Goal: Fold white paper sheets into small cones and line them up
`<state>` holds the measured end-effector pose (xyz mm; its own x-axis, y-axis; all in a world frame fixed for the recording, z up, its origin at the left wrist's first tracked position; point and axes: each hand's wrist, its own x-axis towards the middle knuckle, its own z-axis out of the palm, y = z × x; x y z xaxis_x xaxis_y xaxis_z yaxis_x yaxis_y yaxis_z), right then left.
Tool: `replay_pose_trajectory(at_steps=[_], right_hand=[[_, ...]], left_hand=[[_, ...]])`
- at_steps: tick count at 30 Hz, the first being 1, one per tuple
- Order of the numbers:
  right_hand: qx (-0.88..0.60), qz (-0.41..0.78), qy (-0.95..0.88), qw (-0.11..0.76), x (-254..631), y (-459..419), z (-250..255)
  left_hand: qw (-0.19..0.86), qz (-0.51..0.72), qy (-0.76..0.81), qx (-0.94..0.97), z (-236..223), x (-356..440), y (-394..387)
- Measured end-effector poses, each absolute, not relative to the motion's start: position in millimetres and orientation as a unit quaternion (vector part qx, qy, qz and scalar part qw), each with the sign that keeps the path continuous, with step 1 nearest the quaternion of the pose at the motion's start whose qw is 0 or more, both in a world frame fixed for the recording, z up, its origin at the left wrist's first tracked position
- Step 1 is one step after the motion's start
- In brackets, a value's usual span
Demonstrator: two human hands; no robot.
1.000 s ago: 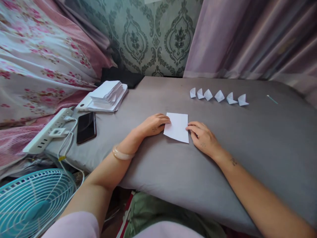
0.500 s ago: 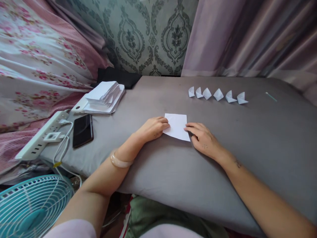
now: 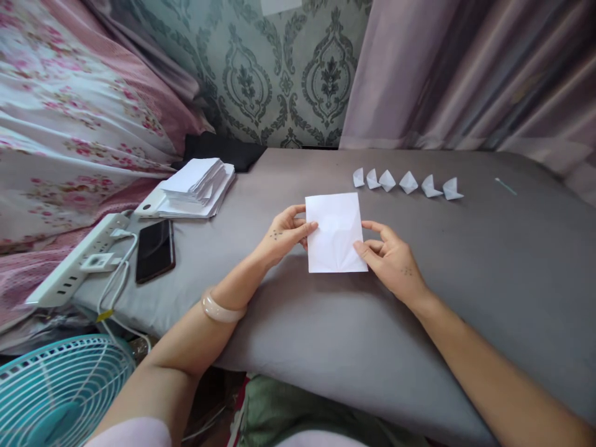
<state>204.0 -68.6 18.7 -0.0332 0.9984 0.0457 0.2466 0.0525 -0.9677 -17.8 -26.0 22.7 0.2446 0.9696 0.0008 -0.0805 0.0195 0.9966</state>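
A white sheet of paper (image 3: 334,239), nearly square and faintly creased in its lower part, is held up above the grey bed surface. My left hand (image 3: 286,233) pinches its left edge, thumb on the front and fingers partly hidden behind. At the right edge my right hand (image 3: 388,257) grips the sheet with the thumb in front near the lower corner; the index finger reaches behind the edge. Beyond the sheet, several small folded paper shapes (image 3: 408,182) stand in a row.
On the left lie a stack of white paper (image 3: 193,186), a dark phone (image 3: 155,250) and a white power strip (image 3: 77,257) with cables. A teal fan (image 3: 65,391) stands at the lower left. A thin stick (image 3: 505,185) lies at the far right on the grey sheet (image 3: 488,267).
The paper has been lifted off the bed and tilted up to face me, so it looks larger. Both hands have shifted from resting beside it to pinching its edges, thumbs in front.
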Motion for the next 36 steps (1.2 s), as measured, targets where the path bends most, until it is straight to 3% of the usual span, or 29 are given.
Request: replay_pose_trajectory(at_steps=[5, 9, 12, 17, 23, 29, 32, 36], right_hand=[[-0.569, 0.487, -0.559, 0.356, 203, -67, 13], [-0.612, 0.51, -0.506, 0.33, 204, -65, 15], [-0.631, 0.532, -0.456, 0.332, 205, -65, 19], [-0.625, 0.563, -0.41, 0.353, 206, -63, 22], [-0.635, 0.607, -0.305, 0.369, 206, -61, 29], [-0.609, 0.645, -0.283, 0.366, 210, -58, 27], [-0.61, 0.607, -0.373, 0.346, 218, -56, 24], [-0.651, 0.39, -0.564, 0.326, 225, -53, 17]], left_hand=[[0.543, 0.366, 0.496, 0.571, 1, -21, -21], [0.386, 0.327, 0.532, 0.679, -3, -28, -19], [0.29, 0.255, 0.474, 0.791, 5, -32, -22], [0.267, 0.16, 0.367, 0.876, 18, -30, -33], [0.299, 0.114, 0.35, 0.88, 27, -30, -35], [0.286, 0.18, 0.379, 0.862, 15, -22, -29], [0.258, 0.224, 0.453, 0.823, 5, -14, -28], [0.254, 0.232, 0.523, 0.78, 1, -6, -29]])
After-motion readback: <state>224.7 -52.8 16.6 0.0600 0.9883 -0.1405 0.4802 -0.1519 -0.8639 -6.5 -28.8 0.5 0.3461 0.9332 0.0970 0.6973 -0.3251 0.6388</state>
